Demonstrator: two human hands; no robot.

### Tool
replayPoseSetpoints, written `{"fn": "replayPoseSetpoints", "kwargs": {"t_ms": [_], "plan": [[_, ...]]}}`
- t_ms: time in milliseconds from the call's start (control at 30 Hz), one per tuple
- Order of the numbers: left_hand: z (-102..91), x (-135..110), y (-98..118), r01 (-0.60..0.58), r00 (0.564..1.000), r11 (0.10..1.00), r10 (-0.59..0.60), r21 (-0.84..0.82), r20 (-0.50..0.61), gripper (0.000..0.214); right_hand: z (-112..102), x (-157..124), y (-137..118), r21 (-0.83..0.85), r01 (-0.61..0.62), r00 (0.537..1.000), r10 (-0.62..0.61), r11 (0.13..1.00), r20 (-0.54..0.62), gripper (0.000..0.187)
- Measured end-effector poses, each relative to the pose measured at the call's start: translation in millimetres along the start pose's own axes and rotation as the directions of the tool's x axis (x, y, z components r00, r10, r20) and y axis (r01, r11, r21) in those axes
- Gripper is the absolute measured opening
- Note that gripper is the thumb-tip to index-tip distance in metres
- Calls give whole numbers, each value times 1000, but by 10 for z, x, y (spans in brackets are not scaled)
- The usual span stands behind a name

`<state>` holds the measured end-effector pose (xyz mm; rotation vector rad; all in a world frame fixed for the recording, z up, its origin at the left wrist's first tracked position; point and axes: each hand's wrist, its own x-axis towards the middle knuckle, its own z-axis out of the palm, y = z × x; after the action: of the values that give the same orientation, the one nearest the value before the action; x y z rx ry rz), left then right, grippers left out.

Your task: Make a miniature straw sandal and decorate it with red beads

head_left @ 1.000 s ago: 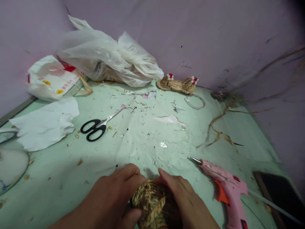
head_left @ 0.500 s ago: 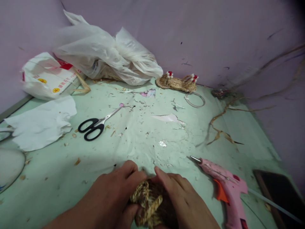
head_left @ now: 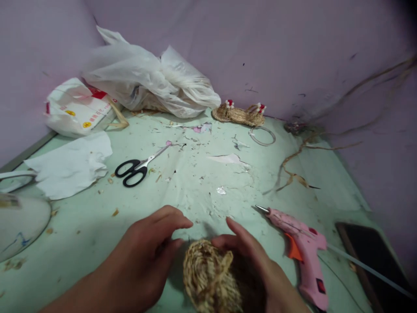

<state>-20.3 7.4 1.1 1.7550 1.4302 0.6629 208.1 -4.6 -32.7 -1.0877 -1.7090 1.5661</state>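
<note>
A small woven straw sandal (head_left: pixel 206 276), with an oval coiled sole and a twisted strap across it, is at the bottom centre. My right hand (head_left: pixel 254 263) curves round its right side, the fingertips against its upper edge and the thumb side raised. Part of the sandal lies in shadow beneath that hand. Just left of the sandal, my left hand (head_left: pixel 146 248) is apart from it, thumb and forefinger spread with nothing between them. To the right lies a pink glue gun (head_left: pixel 298 243) with an orange trigger, a glue stick (head_left: pixel 365 269) reaching out behind it.
Black-handled scissors (head_left: pixel 137 170) lie left of centre. Behind are a white plastic bag (head_left: pixel 156 82), beaded straw sandals (head_left: pixel 239 115) and a wire ring (head_left: pixel 262 136). A dark phone-like slab (head_left: pixel 371 256) is at right, dry stems (head_left: pixel 295 156) above it, crumpled paper (head_left: pixel 73 165) at left.
My left hand has let go of the sandal and moved left, its fingers parting. The right hand stays by the sandal, which now shows more of its sole. The view has shifted slightly.
</note>
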Motion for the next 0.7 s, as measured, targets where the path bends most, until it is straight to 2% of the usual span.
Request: {"fn": "replayPoseSetpoints", "kwargs": {"t_ms": [33, 100, 167, 200, 267, 367, 467, 533, 633, 667, 700], "plan": [[5, -14, 20, 49, 999, 999, -49, -9, -11, 16, 18, -4, -56, 157, -80, 996, 84, 984, -21, 96], [22, -42, 75, 183, 983, 982, -184, -39, 2, 13, 93, 15, -185, 388, -223, 951, 287, 894, -115, 89], [53, -69, 148, 307, 951, 947, -302, -91, 62, 22, 209, 56, -288, 478, -236, 885, 390, 846, -253, 92], [71, -78, 189, 331, 942, 934, -320, -132, 100, 25, 272, 77, -316, 495, -223, 856, 412, 840, -312, 94], [103, -86, 277, 296, 951, 928, -265, -227, 158, 29, 389, 100, -326, 496, -180, 820, 408, 849, -401, 95], [132, -76, 400, 187, 970, 949, -138, -253, 202, 36, 522, 74, -269, 442, -111, 840, 321, 890, -438, 87], [163, -71, 456, 152, 970, 985, -132, -84, 206, 45, 601, -8, -208, 377, -47, 883, 215, 925, -418, 73], [182, -76, 433, 152, 976, 988, -154, 28, 156, 38, 590, -66, -191, 363, -22, 900, 176, 932, -398, 67], [147, -75, 349, 158, 980, 972, -176, 174, 95, 17, 409, -101, -214, 336, -87, 935, 194, 938, -299, 60], [112, -67, 332, 136, 981, 962, -164, 235, 103, 15, 308, -88, -230, 293, -132, 947, 208, 947, -244, 57], [67, -53, 329, 111, 981, 942, -155, 317, 120, 14, 198, -60, -245, 219, -164, 942, 218, 962, -254, 50]]}}
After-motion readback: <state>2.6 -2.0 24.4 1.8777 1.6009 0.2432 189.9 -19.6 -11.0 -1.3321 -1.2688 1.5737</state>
